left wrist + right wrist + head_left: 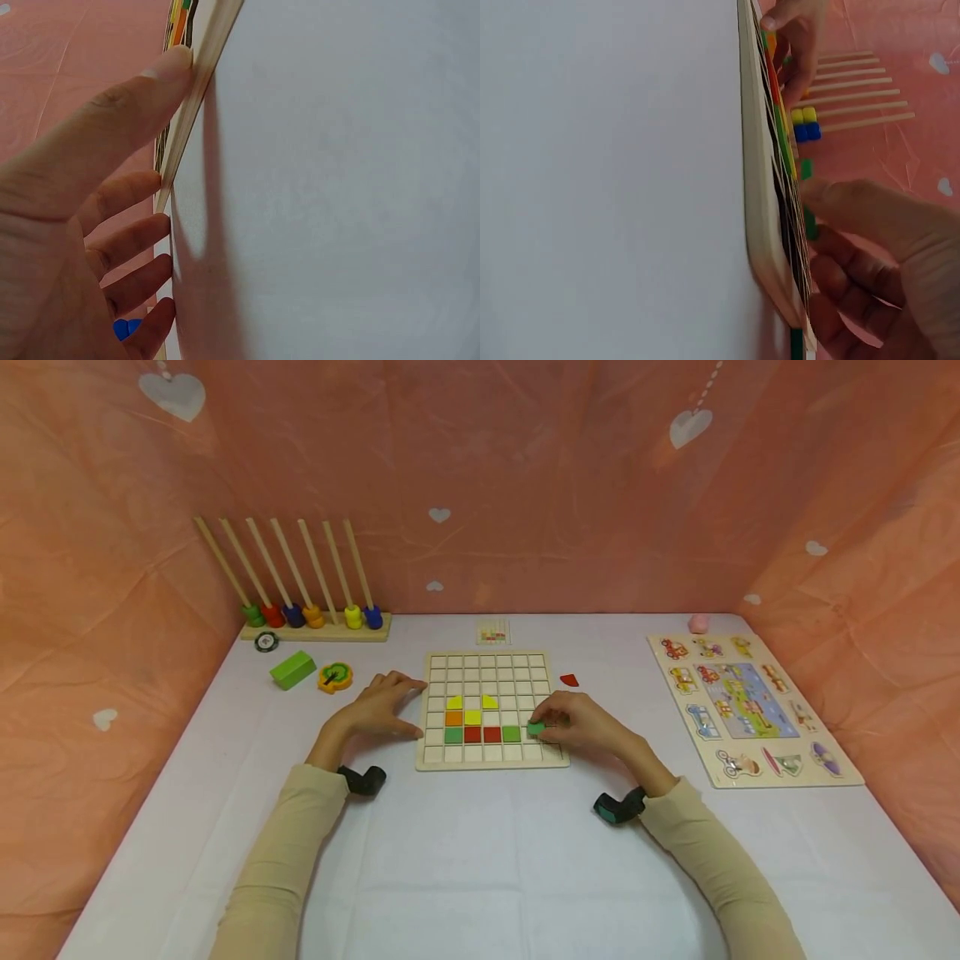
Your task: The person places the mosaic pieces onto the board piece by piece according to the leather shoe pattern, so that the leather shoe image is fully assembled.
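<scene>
Between thumb and fingertips, my right hand (581, 722) pinches a small green tile (536, 727) low over the right side of a wooden grid board (487, 662). In the right wrist view, the green tile (810, 223) shows beside the thumb, close over the grid. My left hand (378, 706) is spread along the board's left edge; its thumb (169, 67) and fingertips touch the rim. Coloured tiles lie in the grid cells: a row of green and red tiles (491, 735), with orange (453, 718) and yellow tiles (472, 717) above it.
Behind the board lies a pattern card (492, 632); a red piece (569, 680) is right of the board. A peg abacus (315, 635), green block (292, 670), tree-shaped piece (335, 677) and round chip (266, 642) sit left. A picture puzzle (750, 710) and pink object (698, 624) are right.
</scene>
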Motion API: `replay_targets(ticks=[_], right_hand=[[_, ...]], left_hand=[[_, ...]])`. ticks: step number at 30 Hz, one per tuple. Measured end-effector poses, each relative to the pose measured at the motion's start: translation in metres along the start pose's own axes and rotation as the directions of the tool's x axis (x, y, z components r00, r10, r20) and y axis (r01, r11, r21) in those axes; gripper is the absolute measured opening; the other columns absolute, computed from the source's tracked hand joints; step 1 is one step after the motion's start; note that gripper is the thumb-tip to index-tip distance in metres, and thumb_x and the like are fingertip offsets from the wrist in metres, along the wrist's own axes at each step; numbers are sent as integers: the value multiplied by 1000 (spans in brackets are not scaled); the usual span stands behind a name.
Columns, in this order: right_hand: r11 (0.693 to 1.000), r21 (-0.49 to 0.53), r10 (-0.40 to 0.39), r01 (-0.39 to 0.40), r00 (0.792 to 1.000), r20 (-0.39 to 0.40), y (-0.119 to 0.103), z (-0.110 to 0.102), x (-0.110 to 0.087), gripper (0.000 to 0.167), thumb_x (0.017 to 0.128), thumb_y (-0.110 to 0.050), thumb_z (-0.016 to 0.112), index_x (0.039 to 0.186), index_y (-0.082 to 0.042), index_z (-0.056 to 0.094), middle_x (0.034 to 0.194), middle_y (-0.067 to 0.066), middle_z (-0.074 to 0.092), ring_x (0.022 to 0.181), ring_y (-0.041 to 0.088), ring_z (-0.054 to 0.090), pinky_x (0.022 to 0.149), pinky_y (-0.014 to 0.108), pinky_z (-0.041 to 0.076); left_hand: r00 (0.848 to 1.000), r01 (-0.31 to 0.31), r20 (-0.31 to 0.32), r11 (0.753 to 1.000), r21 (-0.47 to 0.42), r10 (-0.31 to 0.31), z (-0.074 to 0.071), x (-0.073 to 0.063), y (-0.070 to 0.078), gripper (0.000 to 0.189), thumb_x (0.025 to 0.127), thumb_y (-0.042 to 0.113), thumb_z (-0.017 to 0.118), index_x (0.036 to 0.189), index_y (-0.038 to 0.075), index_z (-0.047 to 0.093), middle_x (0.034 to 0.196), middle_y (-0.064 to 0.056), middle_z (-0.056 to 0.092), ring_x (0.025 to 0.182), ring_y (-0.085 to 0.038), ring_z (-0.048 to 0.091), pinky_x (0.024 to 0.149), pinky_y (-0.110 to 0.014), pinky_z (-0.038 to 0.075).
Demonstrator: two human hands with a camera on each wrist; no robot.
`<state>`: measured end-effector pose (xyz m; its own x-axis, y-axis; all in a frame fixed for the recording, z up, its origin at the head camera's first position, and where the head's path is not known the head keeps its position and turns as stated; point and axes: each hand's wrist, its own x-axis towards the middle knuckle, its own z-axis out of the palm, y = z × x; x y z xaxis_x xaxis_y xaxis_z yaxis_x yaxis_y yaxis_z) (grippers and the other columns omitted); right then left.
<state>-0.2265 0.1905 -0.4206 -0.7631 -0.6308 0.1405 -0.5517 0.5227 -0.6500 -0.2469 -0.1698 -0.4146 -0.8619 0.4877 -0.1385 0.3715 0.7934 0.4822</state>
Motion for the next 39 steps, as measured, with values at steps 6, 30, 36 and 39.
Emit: replay_targets(ticks=[6,30,36,39], right_hand=[[999,3,-48,48,998,39,-2,7,4,8,79,-11,74,85,-12,69,88,-5,63,82,11,51,70,25,43],[993,-51,99,-108,983,-152,20,-26,-12,32,75,-7,77,105,-2,67,92,9,60,82,20,52,71,33,43],[988,-43,145,-150,985,-97,28,-27,-18,34,75,-8,77,106,1,67,94,10,62,81,19,52,70,28,42],[988,-40,146,-150,986,-82,30,-26,-19,31,77,-7,75,106,1,67,96,10,64,81,19,54,70,27,44]], left_hand=[[1000,-14,-3,1000,11,14,0,0,-1,83,72,37,79,140,9,41,135,-18,38,118,-34,33,102,-51,28],[1000,-4,3,1000,13,4,2,2,-5,83,72,39,79,141,11,41,136,-16,37,119,-32,32,103,-50,28],[1000,0,1,1000,12,0,2,3,-6,84,72,40,79,141,11,40,136,-16,37,119,-32,32,102,-51,28],[1000,1,2,1000,13,-1,2,3,-6,84,71,39,79,141,10,40,136,-16,37,119,-33,32,102,-51,28]])
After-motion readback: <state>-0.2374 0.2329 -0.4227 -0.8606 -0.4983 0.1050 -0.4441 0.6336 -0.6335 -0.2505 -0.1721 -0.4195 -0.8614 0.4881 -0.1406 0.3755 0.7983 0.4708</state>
